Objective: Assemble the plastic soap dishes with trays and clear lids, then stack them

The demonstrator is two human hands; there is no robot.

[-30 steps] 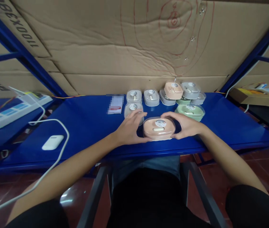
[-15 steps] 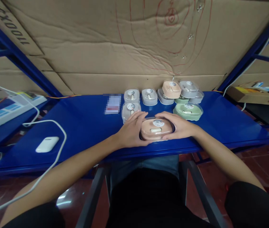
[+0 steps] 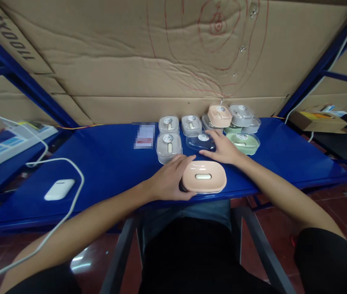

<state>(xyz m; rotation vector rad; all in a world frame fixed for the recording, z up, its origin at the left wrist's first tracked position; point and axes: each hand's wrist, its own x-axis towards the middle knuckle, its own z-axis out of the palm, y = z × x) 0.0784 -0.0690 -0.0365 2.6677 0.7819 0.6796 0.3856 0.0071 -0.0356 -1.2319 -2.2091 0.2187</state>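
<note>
My left hand (image 3: 171,178) grips the left side of a peach oval box (image 3: 216,170), which looks like a soap dish. It sits uncovered near the table's front edge, with a pale pill-shaped piece in its middle. Behind it, my right hand (image 3: 224,148) pinches the right end of a clear plastic lid (image 3: 195,141) bearing a round white sticker. The lid is off the peach box and low over the blue table; whether it touches the surface I cannot tell. Just left of the lid sits a lidded grey box (image 3: 169,148).
More lidded boxes stand behind: grey ones (image 3: 191,125), a peach one (image 3: 219,116) stacked on top, and a green one (image 3: 243,143) at right. A blurred card (image 3: 145,135), a white earphone case (image 3: 59,189) and a white cable (image 3: 83,179) are on the left. Cardboard (image 3: 115,81) backs the table.
My right hand has taken the clear lid off the peach box and carried it away from me. The left hand has stayed on the box.
</note>
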